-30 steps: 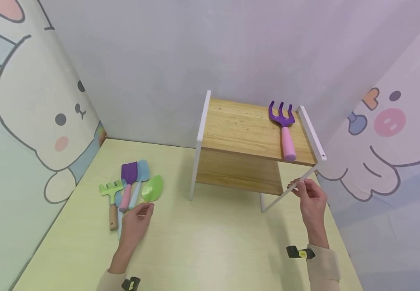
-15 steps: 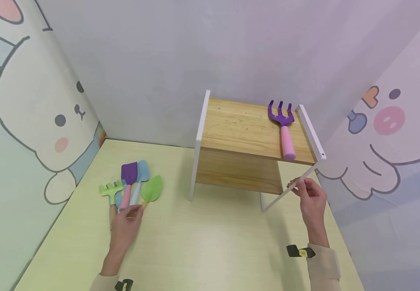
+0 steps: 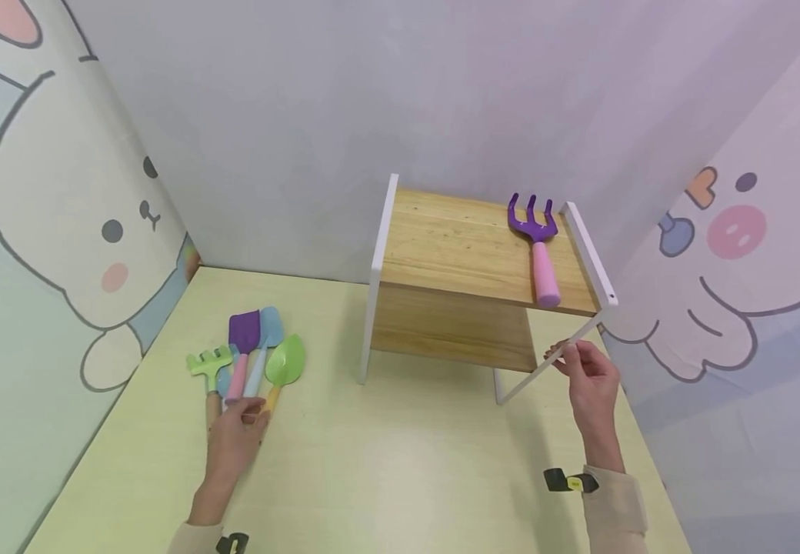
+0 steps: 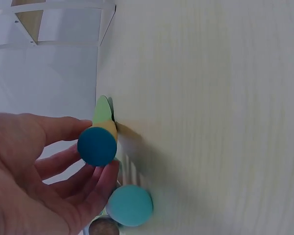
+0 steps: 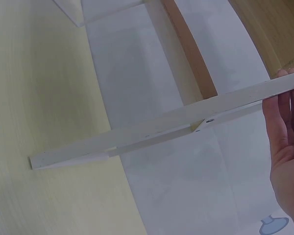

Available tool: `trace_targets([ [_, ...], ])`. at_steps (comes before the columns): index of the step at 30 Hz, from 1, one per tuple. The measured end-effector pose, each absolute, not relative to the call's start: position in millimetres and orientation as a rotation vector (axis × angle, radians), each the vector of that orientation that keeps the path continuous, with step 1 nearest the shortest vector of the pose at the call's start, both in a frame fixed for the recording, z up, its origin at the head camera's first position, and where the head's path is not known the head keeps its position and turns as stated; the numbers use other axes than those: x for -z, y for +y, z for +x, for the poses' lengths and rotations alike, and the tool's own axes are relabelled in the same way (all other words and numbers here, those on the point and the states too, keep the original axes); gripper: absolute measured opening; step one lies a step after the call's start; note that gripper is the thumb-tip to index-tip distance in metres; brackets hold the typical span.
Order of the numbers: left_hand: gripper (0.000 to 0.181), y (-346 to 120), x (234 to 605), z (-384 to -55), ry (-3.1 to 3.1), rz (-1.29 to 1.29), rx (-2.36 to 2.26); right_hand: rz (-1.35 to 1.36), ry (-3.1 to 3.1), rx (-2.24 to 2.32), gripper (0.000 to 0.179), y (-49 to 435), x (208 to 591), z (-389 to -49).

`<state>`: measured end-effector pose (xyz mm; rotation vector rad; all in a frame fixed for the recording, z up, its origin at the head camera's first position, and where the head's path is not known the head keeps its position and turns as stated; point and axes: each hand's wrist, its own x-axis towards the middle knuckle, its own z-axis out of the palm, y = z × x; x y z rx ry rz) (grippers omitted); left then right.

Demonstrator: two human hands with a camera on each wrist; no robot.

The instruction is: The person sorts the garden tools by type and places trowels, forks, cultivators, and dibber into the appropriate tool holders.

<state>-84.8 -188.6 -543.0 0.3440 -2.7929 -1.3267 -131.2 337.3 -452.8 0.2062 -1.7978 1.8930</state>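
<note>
My left hand pinches the yellow handle of a small green garden trowel at the left of the table. In the left wrist view, thumb and fingers are around that handle, whose blue end faces the camera. My right hand holds the white front leg of a two-tier wooden shelf. On its top board lies a purple hand fork with a pink handle.
Beside the left hand lie a green rake with a wooden handle, a purple shovel with a pink handle and a light blue shovel. Cartoon-printed curtains enclose the pale table at the back and sides.
My left hand has moved left and down over the tools and taken hold of the green trowel's handle; its blade has shifted slightly. My right hand stays on the shelf leg.
</note>
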Motion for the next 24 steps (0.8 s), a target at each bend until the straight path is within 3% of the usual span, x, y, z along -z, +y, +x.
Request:
trace_targets([
  [24,0.055,-193.2,549.1,-88.9,-2.957,0.395,1.679,0.189,-1.800,-1.902,0.014,338.1,454.8,-131.9],
])
